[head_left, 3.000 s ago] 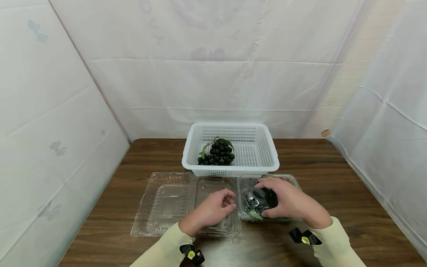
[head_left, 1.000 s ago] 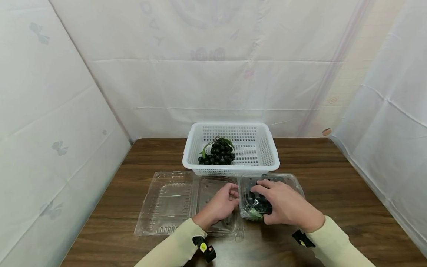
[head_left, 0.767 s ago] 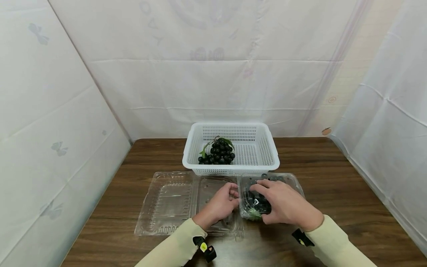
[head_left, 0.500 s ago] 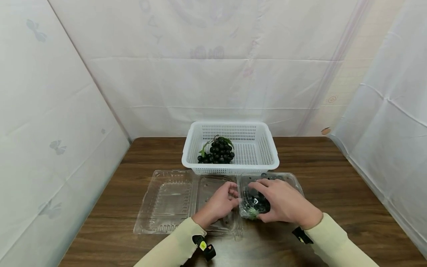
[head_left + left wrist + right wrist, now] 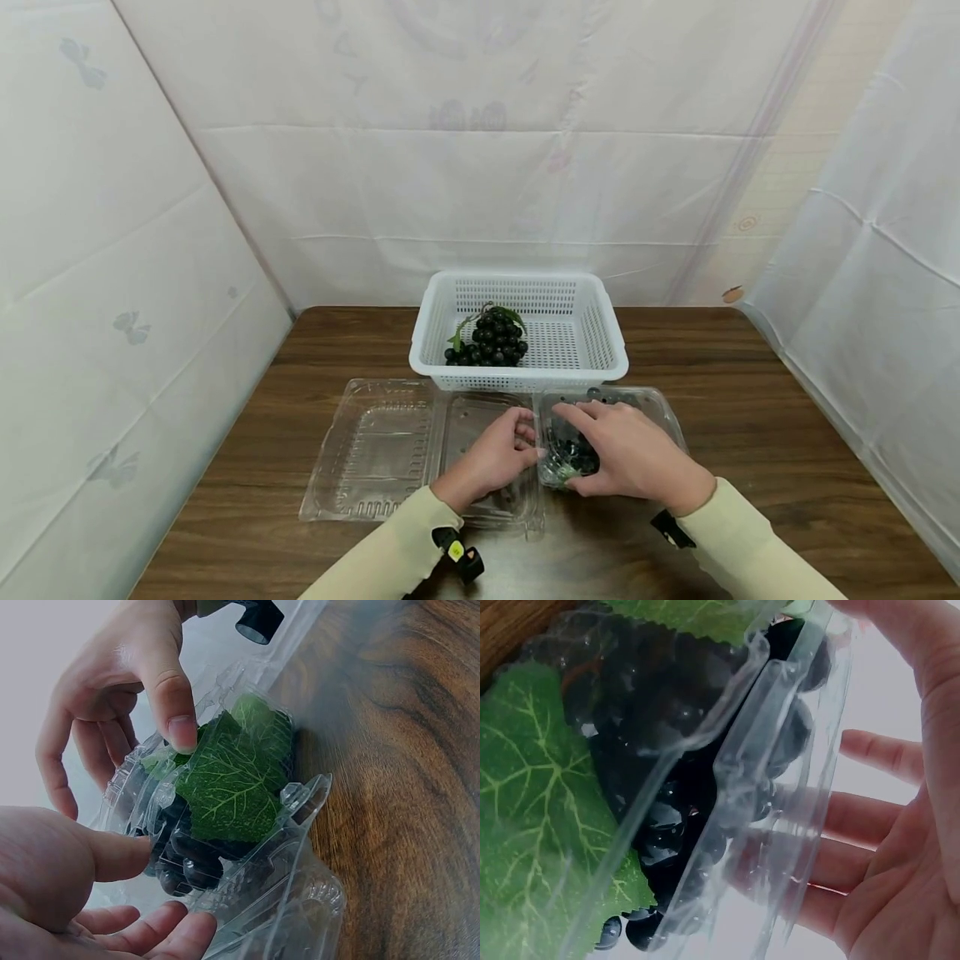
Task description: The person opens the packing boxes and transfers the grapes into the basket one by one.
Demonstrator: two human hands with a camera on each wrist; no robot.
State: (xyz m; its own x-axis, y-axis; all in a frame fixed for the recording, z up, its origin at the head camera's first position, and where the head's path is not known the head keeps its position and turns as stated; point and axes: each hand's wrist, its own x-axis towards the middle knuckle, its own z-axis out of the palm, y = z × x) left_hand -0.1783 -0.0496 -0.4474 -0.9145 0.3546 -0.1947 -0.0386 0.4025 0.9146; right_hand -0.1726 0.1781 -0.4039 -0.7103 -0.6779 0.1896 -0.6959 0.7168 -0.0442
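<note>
A clear plastic clamshell box [image 5: 667,410] with dark grapes [image 5: 575,457] inside sits on the table, its lid down over them. Green leaves [image 5: 229,791] show through its plastic in the left wrist view. My right hand [image 5: 633,454] spans the lid from above, thumb at the near edge and fingers spread over the top. In the right wrist view those fingers [image 5: 847,817] show through the lid's plastic. At the box's left side is my left hand [image 5: 491,458], thumb tip right at the lid's edge, other fingers loosely bent and holding nothing.
Another clear clamshell [image 5: 390,450] lies unfolded on the left, partly under my left forearm. Behind both boxes stands a white slotted basket [image 5: 517,375] holding a bunch of dark grapes [image 5: 495,343] with leaves. White sheeting [image 5: 480,192] surrounds the wooden table [image 5: 750,400].
Over three seconds my left hand has come right, up to the grape box's side. My right hand has slid left across the lid. The basket has stayed put.
</note>
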